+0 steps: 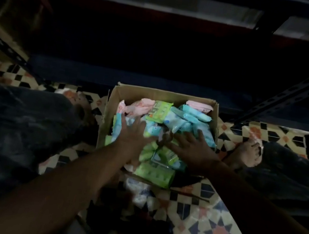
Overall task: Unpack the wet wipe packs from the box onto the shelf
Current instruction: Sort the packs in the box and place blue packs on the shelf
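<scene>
An open cardboard box (pixel 133 93) stands on the patterned floor in front of me, filled with several wet wipe packs in blue (pixel 188 116), green (pixel 153 172) and pink (pixel 143 105). My left hand (pixel 131 131) lies flat on the packs at the box's left side, fingers spread. My right hand (pixel 191 147) rests on the packs at the right side, fingers also apart. Neither hand visibly grips a pack. The dark shelf (pixel 159 57) lies just beyond the box, its inside hidden in shadow.
Slotted metal shelf uprights run at the left (pixel 3 44) and right (pixel 299 89). My legs in dark trousers flank the box, with a bare foot (pixel 249 152) at its right. A loose pack (pixel 138 189) lies on the tiles by the box's near edge.
</scene>
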